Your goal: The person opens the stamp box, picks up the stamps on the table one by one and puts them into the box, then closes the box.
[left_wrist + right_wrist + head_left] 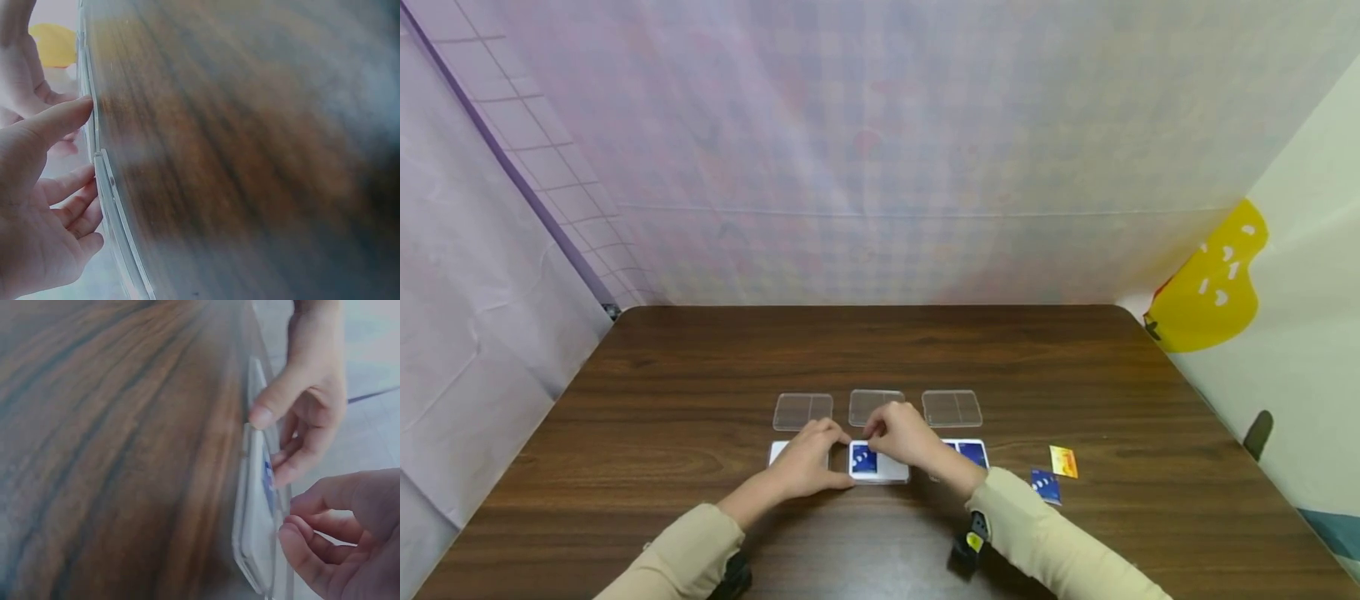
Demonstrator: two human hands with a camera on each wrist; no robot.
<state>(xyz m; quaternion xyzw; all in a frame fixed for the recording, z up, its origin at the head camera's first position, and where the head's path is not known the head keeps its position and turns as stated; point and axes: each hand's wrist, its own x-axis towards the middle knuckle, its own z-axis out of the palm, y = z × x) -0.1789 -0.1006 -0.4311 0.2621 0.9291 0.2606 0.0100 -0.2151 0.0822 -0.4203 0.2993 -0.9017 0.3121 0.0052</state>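
Note:
In the head view a white flat case (891,472) lies mid-table with a blue card (864,459) in its left half. My left hand (808,460) holds this case by its left end, thumb at the near corner and forefinger at the far one. The left wrist view shows the thumb (72,119) against the case edge. Over the far edge of the blue card hovers my right hand (904,433), its fingers bent and their tips close together. In the right wrist view those fingertips (294,534) are beside the case; nothing shows between them, and contact is unclear.
Another white case (777,450) is partly under the left hand; a third, holding blue cards (973,452), is partly behind the right forearm. Beyond lie three clear lids (802,411). To the right are a blue card (1046,486) and a yellow-orange card (1063,462) on the wooden table (700,375).

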